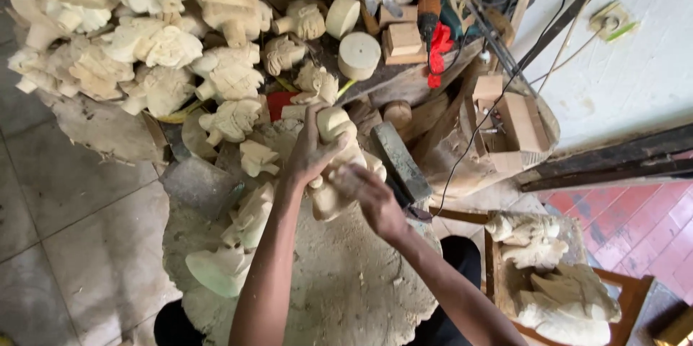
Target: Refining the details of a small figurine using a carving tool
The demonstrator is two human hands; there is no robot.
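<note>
My left hand (309,155) grips a pale carved wooden figure (336,129) from its left side, holding it upright over a round dusty wooden block (346,288). My right hand (368,194) presses against the figure's lower right part; its fingers are blurred, and I cannot tell whether it holds a tool. Part of the figure is hidden behind both hands.
A heap of pale carved figures (151,43) fills the upper left. Round wooden blanks (359,54) and small blocks (402,38) lie behind. More carvings (556,295) sit on a stool at lower right. A dark stone block (401,162) lies right of the hands. A cable (462,158) crosses beside it.
</note>
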